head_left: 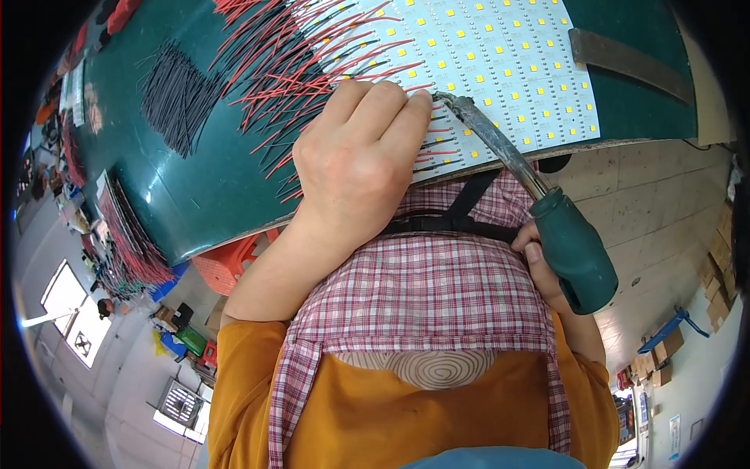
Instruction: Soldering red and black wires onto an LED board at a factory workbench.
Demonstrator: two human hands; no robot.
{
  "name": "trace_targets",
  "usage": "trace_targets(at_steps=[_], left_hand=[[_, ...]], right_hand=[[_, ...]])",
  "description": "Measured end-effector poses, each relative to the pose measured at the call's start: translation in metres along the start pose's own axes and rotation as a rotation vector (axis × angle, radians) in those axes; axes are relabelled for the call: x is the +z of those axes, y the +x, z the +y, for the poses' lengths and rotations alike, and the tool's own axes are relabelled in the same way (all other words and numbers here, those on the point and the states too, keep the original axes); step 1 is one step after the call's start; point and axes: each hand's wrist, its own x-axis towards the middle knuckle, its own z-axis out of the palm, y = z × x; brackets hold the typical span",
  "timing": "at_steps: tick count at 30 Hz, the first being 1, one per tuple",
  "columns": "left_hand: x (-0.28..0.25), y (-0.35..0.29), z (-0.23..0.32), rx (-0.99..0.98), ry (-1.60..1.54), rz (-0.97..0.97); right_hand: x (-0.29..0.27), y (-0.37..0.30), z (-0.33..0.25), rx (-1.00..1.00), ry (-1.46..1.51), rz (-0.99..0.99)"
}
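Observation:
My left hand [355, 160] is closed at the edge of a white LED panel [539, 74] dotted with small yellow chips. Its fingers pinch a thin wire, though the fingertips are mostly hidden beneath the knuckles. Rows of red and black wires [269, 105] stick out leftward from the panel. A soldering iron [500, 144] with a dark green handle slants across the panel's near side, its blackened tip close to my left fingertips. My right hand [539, 262] is closed around the iron's handle, which hides most of it.
A bundle of loose black wires [178, 98] lies on the green tabletop [211, 184]. A flat metal bar [633, 62] rests over the panel's right edge. More red and black wires [129, 227] hang at the table's left corner. A red plastic stool [226, 266] stands below the table edge.

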Motion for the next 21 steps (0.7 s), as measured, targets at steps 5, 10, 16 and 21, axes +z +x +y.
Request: trace_targets(at_steps=[5,10,16,21], left_hand=[[0.000,0.000,-0.001,-0.004,0.011,-0.002],[-0.001,-0.001,0.003,-0.028,0.020,-0.017],[0.002,-0.001,-0.003,-0.062,-0.154,0.070],[-0.004,0.007,-0.009,-0.100,-0.078,0.019]], right_hand=[[-0.014,0.005,-0.002,-0.006,0.170,-0.132],[-0.011,0.008,-0.028,0.155,0.563,0.008],[-0.019,0.021,-0.024,0.070,0.582,0.041],[-0.020,0.016,-0.031,0.186,0.451,-0.040]])
